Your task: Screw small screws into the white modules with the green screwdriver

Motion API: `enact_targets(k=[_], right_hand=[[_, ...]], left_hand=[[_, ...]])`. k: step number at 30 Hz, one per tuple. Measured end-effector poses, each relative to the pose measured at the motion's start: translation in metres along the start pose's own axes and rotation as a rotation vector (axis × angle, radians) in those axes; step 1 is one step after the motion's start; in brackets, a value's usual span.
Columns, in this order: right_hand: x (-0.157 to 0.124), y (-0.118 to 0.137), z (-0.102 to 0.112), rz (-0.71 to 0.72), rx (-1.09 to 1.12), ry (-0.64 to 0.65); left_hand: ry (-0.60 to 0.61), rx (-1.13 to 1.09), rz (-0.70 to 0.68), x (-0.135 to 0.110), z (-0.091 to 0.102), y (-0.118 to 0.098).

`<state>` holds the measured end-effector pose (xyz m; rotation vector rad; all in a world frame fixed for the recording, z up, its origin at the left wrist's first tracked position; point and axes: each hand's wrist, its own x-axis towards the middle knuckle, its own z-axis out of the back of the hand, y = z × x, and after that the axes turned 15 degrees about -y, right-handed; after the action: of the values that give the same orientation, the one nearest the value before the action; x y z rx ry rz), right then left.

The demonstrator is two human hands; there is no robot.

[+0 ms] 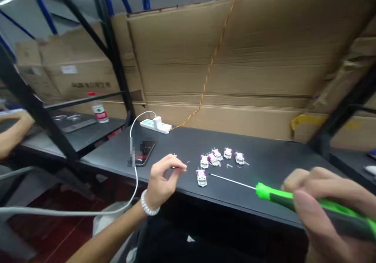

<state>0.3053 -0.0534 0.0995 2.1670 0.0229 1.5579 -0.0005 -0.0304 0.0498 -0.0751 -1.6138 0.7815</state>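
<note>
Head view: at the far left, beyond a dark metal post, another person's forearm reaches in above a neighbouring table, where a red-capped bottle stands.

The black worktop fills the middle. Toward its left end lies a dark phone, partly pixelated, with a white cable passing beside it. Near the back edge, left of centre, is a white power strip with a plug in it; a twisted orange-yellow wire climbs from there across the cardboard behind.

The person's left hand, a white coiled band at the wrist, is at the front edge, left of centre. Its thumb and forefinger are pinched together; they seem to hold a tiny pale piece, though it is too small to make out.

Just right of this hand, a small white-and-purple module sits near the front edge. Five more modules are grouped behind it and to its right, with small pale scraps among them.

The right hand, in front of the worktop's right part, has its fingers closed around the green-and-black handle of a screwdriver. The shaft points left, its tip just beside the nearest module.
</note>
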Motion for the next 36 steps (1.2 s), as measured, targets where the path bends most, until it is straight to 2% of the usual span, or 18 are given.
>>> enact_targets(k=[4,9,11,14,16,19,21,23,26,32,36], right_hand=[[0.021,0.003,-0.007,0.119,-0.012,0.002],[0.026,-0.008,0.002,0.140,-0.087,-0.111],[0.024,-0.013,0.004,0.167,-0.085,-0.093],[0.018,-0.015,0.000,0.121,-0.042,0.022],[0.012,-0.013,-0.008,0.066,-0.050,0.164],[0.001,-0.007,-0.027,0.064,-0.189,0.479],[-0.007,-0.005,-0.041,0.077,-0.205,0.581],[-0.015,-0.006,-0.051,0.093,-0.176,0.592],[-0.021,-0.011,-0.059,0.125,-0.147,0.527],[-0.024,-0.019,-0.059,0.159,-0.113,0.454],[-0.025,-0.021,-0.060,0.183,-0.086,0.463]], left_hand=[[0.058,-0.101,0.081,0.010,-0.041,0.000],[0.104,-0.154,0.138,0.010,-0.060,-0.004],[0.119,-0.175,0.166,0.008,-0.060,-0.004],[0.128,-0.197,0.169,0.007,-0.058,-0.003],[0.125,-0.200,0.150,0.007,-0.056,-0.005],[0.107,-0.186,0.092,0.010,-0.052,-0.012],[0.102,-0.174,0.034,0.013,-0.050,-0.018],[0.100,-0.158,-0.027,0.015,-0.049,-0.024],[0.083,-0.127,-0.099,0.016,-0.047,-0.030],[0.076,-0.063,-0.117,0.013,-0.047,-0.031],[0.051,0.012,-0.145,0.011,-0.047,-0.028]])
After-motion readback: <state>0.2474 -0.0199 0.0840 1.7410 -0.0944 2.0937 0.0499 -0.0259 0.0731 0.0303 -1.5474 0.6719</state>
